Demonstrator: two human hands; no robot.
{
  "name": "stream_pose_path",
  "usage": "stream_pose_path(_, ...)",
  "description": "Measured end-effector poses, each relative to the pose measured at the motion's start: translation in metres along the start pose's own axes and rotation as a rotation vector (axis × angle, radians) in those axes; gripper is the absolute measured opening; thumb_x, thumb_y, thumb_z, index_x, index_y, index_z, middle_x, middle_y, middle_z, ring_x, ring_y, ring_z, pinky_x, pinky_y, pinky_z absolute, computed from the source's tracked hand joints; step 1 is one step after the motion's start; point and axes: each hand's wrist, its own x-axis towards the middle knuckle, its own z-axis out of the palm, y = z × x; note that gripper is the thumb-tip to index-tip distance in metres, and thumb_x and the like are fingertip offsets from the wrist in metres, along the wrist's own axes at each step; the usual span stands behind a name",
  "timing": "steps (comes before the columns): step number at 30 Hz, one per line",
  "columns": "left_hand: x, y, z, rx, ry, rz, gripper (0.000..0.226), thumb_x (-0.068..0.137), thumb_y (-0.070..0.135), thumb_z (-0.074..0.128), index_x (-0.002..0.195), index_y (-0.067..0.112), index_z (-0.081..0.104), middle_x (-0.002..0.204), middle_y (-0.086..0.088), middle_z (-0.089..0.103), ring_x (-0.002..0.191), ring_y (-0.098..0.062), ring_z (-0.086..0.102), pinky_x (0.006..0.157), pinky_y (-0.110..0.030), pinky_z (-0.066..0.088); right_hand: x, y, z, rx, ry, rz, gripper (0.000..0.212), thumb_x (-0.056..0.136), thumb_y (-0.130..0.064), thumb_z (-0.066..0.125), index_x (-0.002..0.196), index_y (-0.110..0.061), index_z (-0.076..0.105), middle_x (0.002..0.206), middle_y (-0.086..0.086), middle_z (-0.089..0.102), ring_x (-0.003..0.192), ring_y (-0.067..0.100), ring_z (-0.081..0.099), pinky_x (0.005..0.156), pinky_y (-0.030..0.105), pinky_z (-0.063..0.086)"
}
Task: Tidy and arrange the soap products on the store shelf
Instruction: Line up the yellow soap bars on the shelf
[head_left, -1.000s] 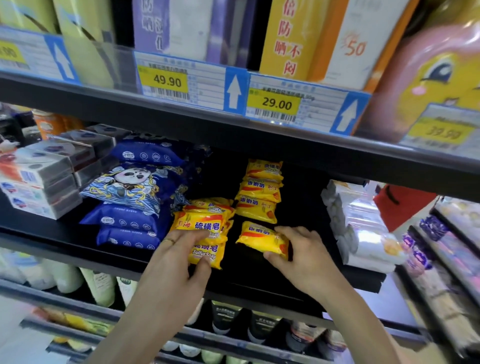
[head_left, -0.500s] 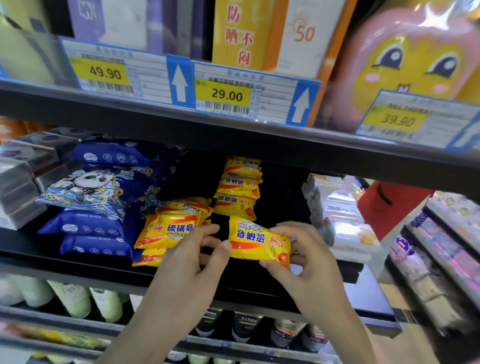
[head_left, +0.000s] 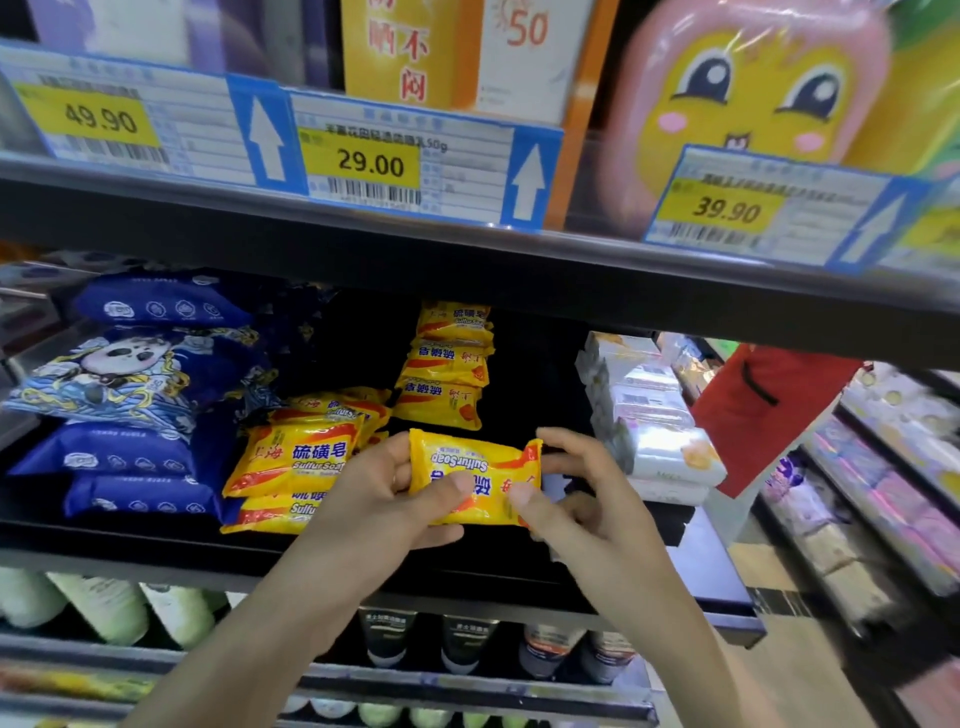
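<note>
soap bar (head_left: 475, 470): yellow pack, upside down, held above the black shelf (head_left: 156, 540)'s front edge
left hand (head_left: 384, 499): thumb and fingers pinching its left end
right hand (head_left: 587, 499): pinching the right end
hidden: thumbs cover the label's lower part

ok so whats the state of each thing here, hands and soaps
left hand: grips the held soap's left end
right hand: grips its right end
held sulfur soap: lifted off the shelf, print upside down
left yellow soap stack: front, print upright
rear yellow soaps: in a row
blue packs: stacked
</note>
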Motion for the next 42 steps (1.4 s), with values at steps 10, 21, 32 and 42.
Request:
stream_pose_path(10, 0.003, -0.004, -0.003, -0.022, 0.017, 0.093, 0.030, 0.079, 0.034, 0.078, 0.109, 0.037, 0.073, 0.109, 0.003, 0.078, 0.105, -0.016, 0.076, 0.076, -0.025, 0.063, 0.008, -0.020, -0.001, 0.224, -0.060, 0.465, 0.062, 0.068, -0.092, 0.061, 0.097, -0.039, 0.074, 0.082, -0.001, 0.069, 0.052, 0.024, 0.060, 0.045, 0.030, 0.047)
stream_pose_path(21, -0.001, -0.011, -0.004, 0.235, -0.023, 0.227, 0.032, 0.092, 0.031, 0.078, 0.120, 0.040, 0.069, 0.112, 0.008, 0.073, 0.103, -0.014, 0.067, 0.091, -0.033, 0.055, 0.015, -0.021, 0.001, 0.541, -0.372, 0.646, 0.090, 0.079, -0.088, 0.051, 0.119, -0.010, 0.070, 0.091, 0.017, 0.067, 0.062, 0.029, 0.066, 0.049, 0.030, 0.050)
stream_pose_path(32, -0.006, -0.020, -0.009, 0.208, 0.004, 0.170, 0.076, 0.086, -0.019, 0.065, 0.123, 0.047, 0.066, 0.129, 0.018, 0.068, 0.101, -0.007, 0.071, 0.076, -0.029, 0.053, 0.016, -0.012, 0.006, 0.608, -0.308, 0.533, 0.023, 0.096, -0.010, 0.060, 0.106, -0.020, 0.078, 0.094, 0.015, 0.073, 0.067, 0.027, 0.070, 0.053, 0.032, 0.058)
stream_pose_path(42, -0.005, -0.013, -0.011, -0.165, 0.177, -0.092, 0.038, 0.103, -0.001, 0.049, 0.118, 0.026, 0.071, 0.110, 0.004, 0.080, 0.099, -0.018, 0.077, 0.064, -0.033, 0.063, 0.011, -0.008, 0.005, 0.377, -0.228, 0.317, 0.038, 0.096, 0.004, 0.059, 0.111, -0.027, 0.074, 0.097, 0.006, 0.074, 0.077, 0.027, 0.072, 0.064, 0.034, 0.059)
